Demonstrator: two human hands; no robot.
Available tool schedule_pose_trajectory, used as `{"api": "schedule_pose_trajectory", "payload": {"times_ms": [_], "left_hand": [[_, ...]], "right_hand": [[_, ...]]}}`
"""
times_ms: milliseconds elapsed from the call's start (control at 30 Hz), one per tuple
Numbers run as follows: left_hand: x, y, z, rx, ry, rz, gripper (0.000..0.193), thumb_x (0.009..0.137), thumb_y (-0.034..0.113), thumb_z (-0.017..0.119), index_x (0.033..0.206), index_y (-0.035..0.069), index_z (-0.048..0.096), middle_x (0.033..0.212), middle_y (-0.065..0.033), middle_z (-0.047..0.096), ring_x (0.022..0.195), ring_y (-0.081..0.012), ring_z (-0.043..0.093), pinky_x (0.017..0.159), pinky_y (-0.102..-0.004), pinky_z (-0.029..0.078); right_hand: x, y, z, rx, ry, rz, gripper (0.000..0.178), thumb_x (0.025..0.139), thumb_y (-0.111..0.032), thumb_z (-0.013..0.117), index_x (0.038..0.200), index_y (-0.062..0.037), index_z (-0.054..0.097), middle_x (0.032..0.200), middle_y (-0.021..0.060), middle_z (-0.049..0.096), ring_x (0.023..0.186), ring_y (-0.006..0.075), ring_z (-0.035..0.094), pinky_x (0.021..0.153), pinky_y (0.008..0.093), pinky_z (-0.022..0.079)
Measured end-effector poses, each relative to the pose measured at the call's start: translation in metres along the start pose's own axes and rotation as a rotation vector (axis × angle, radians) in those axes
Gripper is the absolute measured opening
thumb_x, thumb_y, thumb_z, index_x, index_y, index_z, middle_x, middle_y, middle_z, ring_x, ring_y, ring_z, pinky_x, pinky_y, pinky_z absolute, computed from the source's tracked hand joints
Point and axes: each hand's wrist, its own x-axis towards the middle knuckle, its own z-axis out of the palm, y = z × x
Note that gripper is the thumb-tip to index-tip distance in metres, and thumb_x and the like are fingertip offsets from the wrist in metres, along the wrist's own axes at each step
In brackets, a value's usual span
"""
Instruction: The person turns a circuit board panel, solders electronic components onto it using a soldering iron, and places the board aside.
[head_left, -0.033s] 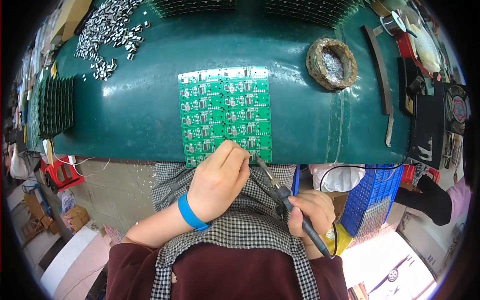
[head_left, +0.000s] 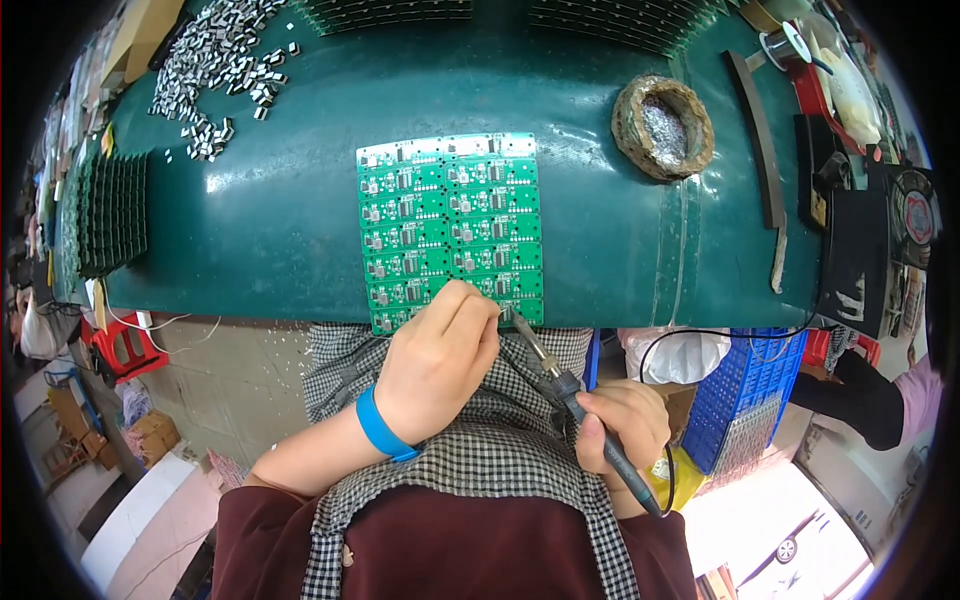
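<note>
A green circuit board panel (head_left: 409, 238), divided into rows of small identical boards, lies flat at the table's near edge. My right hand (head_left: 628, 425) is closed round the dark handle of a soldering iron (head_left: 541, 353). The iron's tip meets the panel at its lower right corner. Over the panel's near edge, my left hand (head_left: 440, 345) is bent into a pinch with the fingertips right beside that tip. Whatever those fingers hold is too small or too hidden to make out. A blue band (head_left: 380, 428) circles my left wrist.
On the green table (head_left: 270, 235), small metal-cased parts (head_left: 215, 70) are heaped far left, near stacked boards (head_left: 113, 215). A rough round pot (head_left: 626, 125) with silvery contents stands right, beside a dark bar (head_left: 757, 140) and a solder spool (head_left: 787, 45). The iron's cable (head_left: 700, 331) loops rightward.
</note>
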Motion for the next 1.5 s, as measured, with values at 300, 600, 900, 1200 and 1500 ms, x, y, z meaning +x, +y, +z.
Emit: {"api": "schedule_pose_trajectory", "payload": {"times_ms": [300, 600, 900, 1200, 1500], "left_hand": [[0.000, -0.002, -0.002, 0.053, -0.017, 0.118, 0.017, 0.073, -0.005, 0.068, 0.088, 0.001, 0.065, 0.082, -0.0081, 0.055, 0.066, -0.0220, 0.059, 0.056, -0.0316, 0.048], [-0.005, -0.009, -0.015, -0.022, 0.001, 0.076, 0.017, 0.071, -0.001, 0.067, 0.086, 0.003, 0.060, 0.080, -0.0060, 0.054, 0.064, -0.0217, 0.059, 0.056, -0.0323, 0.050], [-0.008, -0.013, -0.006, 0.010, 0.033, 0.152, 0.017, 0.071, -0.005, 0.068, 0.085, 0.002, 0.060, 0.079, -0.0071, 0.058, 0.062, -0.0212, 0.059, 0.053, -0.0306, 0.048], [-0.008, -0.014, -0.002, 0.023, 0.022, 0.141, 0.017, 0.071, -0.004, 0.068, 0.085, 0.002, 0.060, 0.079, -0.0066, 0.058, 0.060, -0.0209, 0.059, 0.050, -0.0299, 0.048], [-0.008, -0.008, -0.020, -0.131, -0.104, 0.081, 0.012, 0.073, -0.002, 0.070, 0.082, 0.004, 0.065, 0.075, -0.0069, 0.059, 0.059, -0.0189, 0.057, 0.050, -0.0288, 0.045]], "right_hand": [[-0.007, -0.005, 0.000, -0.007, -0.005, -0.004, 0.012, 0.074, -0.007, 0.064, 0.084, -0.0005, 0.065, 0.063, 0.0071, 0.060, 0.050, 0.0200, 0.060, 0.045, 0.0281, 0.048], [-0.008, -0.009, -0.003, -0.025, 0.129, 0.034, 0.010, 0.075, -0.009, 0.061, 0.076, 0.0014, 0.064, 0.058, 0.0087, 0.059, 0.047, 0.0208, 0.058, 0.044, 0.0295, 0.047], [-0.006, -0.015, 0.004, -0.060, 0.088, 0.025, 0.011, 0.076, -0.009, 0.060, 0.077, 0.0018, 0.062, 0.058, 0.0092, 0.060, 0.046, 0.0213, 0.059, 0.043, 0.0289, 0.046], [-0.005, -0.012, 0.003, -0.058, 0.038, 0.013, 0.008, 0.074, -0.006, 0.063, 0.078, 0.0018, 0.062, 0.059, 0.0093, 0.060, 0.046, 0.0211, 0.058, 0.043, 0.0286, 0.045], [-0.012, -0.012, -0.001, -0.068, 0.232, 0.063, 0.012, 0.074, -0.010, 0.060, 0.074, 0.0017, 0.062, 0.059, 0.0102, 0.061, 0.049, 0.0231, 0.060, 0.048, 0.0313, 0.049]]}}
